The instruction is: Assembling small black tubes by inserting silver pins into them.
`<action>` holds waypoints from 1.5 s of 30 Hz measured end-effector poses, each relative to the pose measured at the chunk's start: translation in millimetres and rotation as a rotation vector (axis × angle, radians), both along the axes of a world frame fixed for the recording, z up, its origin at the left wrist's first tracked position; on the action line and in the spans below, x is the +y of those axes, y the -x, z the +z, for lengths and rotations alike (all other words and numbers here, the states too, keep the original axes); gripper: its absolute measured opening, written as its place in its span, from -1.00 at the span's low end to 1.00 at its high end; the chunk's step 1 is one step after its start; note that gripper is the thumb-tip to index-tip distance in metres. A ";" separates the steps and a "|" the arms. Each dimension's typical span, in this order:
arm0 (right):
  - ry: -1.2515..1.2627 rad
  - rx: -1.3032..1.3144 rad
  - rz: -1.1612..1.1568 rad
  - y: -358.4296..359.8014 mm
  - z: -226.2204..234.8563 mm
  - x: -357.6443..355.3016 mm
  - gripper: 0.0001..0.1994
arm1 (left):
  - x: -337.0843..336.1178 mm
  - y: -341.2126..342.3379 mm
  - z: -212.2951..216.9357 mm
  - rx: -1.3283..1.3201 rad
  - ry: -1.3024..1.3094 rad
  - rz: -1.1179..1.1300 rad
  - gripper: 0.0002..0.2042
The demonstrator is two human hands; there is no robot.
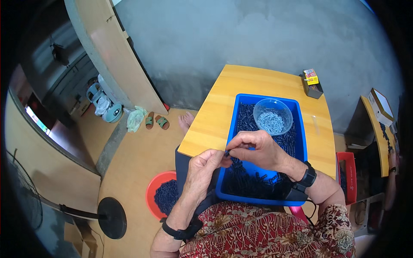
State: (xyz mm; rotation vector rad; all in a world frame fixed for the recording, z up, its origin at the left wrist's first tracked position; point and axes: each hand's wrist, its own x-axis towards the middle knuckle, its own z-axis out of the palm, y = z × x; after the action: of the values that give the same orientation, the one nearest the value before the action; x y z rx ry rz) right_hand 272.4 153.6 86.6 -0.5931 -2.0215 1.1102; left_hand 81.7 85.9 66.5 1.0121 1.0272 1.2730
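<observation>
Both hands meet over the left edge of a blue plastic tray (303,129). My left hand (204,167) pinches a small dark piece (227,153) between thumb and fingers. From the other side, the fingertips of my right hand (260,150) close on the same piece; its exact kind is too small to make out. Many small black parts (245,178) lie in the tray, with blue bottom showing among them. A clear round bowl (289,112) rests on the parts at the tray's far side. Inside it are small pale, silvery pieces (271,122).
The tray sits on a yellow wooden table (211,116). A dark box (313,89) stands at its far right corner. On the floor are a red basin (151,191) of dark parts, a fan base (112,217) and green slippers (162,122). At right, another person's arm (391,176) reaches a side table.
</observation>
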 end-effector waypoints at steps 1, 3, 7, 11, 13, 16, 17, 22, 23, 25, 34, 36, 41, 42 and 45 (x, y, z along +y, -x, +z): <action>-0.012 0.032 -0.001 0.3 -2.4 -1.3 -0.88 | -1.1 0.2 -1.2 0.004 -0.001 -0.002 -0.75; -0.106 0.035 -0.008 -0.4 -1.3 0.2 -0.89 | 0.0 1.3 -4.1 0.018 0.003 -0.028 -0.73; -0.061 -0.031 -0.022 -2.5 -0.3 -5.3 -0.90 | -1.0 2.0 -10.7 0.067 -0.020 -0.057 -0.75; -0.079 -0.004 -0.022 -1.8 3.8 -2.7 -0.89 | -0.3 1.4 -8.0 -0.011 -0.001 -0.054 -0.76; -0.070 0.012 -0.010 0.7 1.7 -2.7 -0.89 | -1.3 1.9 -7.3 -0.013 0.001 -0.068 -0.75; -0.053 0.032 -0.007 0.0 -1.2 -5.8 -0.89 | -4.1 0.9 -7.5 0.002 0.038 -0.027 -0.77; -0.041 0.039 -0.011 -0.8 -1.8 -6.0 -0.90 | -1.5 1.5 -8.3 0.002 0.032 -0.033 -0.77; -0.096 0.027 -0.022 1.7 -2.5 -3.7 -0.90 | -2.2 2.1 -10.0 0.016 -0.033 -0.020 -0.77; -0.092 0.028 -0.023 2.0 -1.3 -3.2 -0.90 | -0.7 2.8 -10.1 0.017 -0.029 -0.021 -0.77; 0.027 -0.001 -0.020 2.0 -0.8 -3.4 -0.89 | 1.3 4.0 -11.0 -0.008 -0.042 -0.001 -0.81; -0.293 -0.010 -0.015 3.4 2.1 -1.0 -0.83 | 2.3 6.1 -8.5 -0.076 0.019 -0.057 -0.79; -0.295 -0.027 -0.010 4.3 1.8 -2.7 -0.82 | 0.7 6.1 -8.0 -0.079 0.021 -0.061 -0.79; -0.480 -0.080 -0.027 2.7 -0.4 -4.0 -0.80 | -1.6 3.3 -10.0 -0.105 0.033 -0.059 -0.82; -0.490 -0.077 -0.023 3.3 0.6 -4.6 -0.80 | -2.9 3.8 -8.7 -0.103 0.024 -0.055 -0.82; -0.448 -0.067 -0.024 2.4 0.0 -6.6 -0.79 | -3.2 1.9 -7.1 -0.130 0.067 -0.066 -0.82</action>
State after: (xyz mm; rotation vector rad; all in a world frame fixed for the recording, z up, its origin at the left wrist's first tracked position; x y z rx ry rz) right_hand 270.1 146.9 86.6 -0.4239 -2.2191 0.5954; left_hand 79.9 82.7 59.4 0.8933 0.9235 1.2260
